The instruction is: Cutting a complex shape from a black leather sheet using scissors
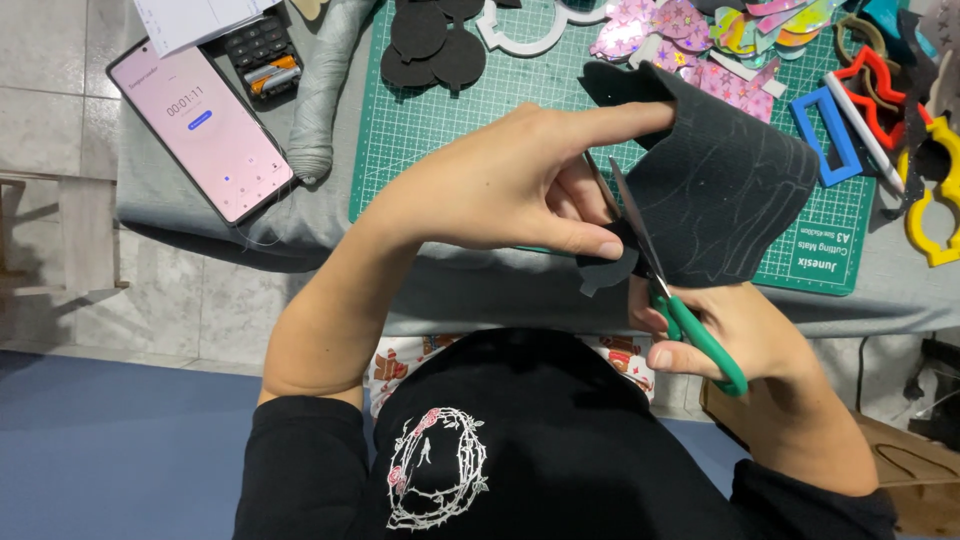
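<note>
Foam sheet: black foam sheet (720, 190), matte and finely ribbed, faint traced lines on it, curled in the air above the near edge of the worktop.
Right hand: the right hand (740, 335) has its fingers through the green plastic loops of the scissors (660, 280); the thin metal blades are parted and bite into the sheet's lower edge.
Left hand: the left hand (520, 180) pinches the sheet, thumb under, forefinger stretched along the top fold.
Worktop: grey cloth-covered worktop (180, 200).
Cutting mat: green gridded cutting mat (420, 130) under the sheet, its far part strewn with round black foam cut-outs (430, 40) and shiny patterned shapes (690, 30).
Left edge: smartphone (200, 125) with a pink glowing screen.
Right edge: red, blue and yellow outline frames (870, 110).
</note>
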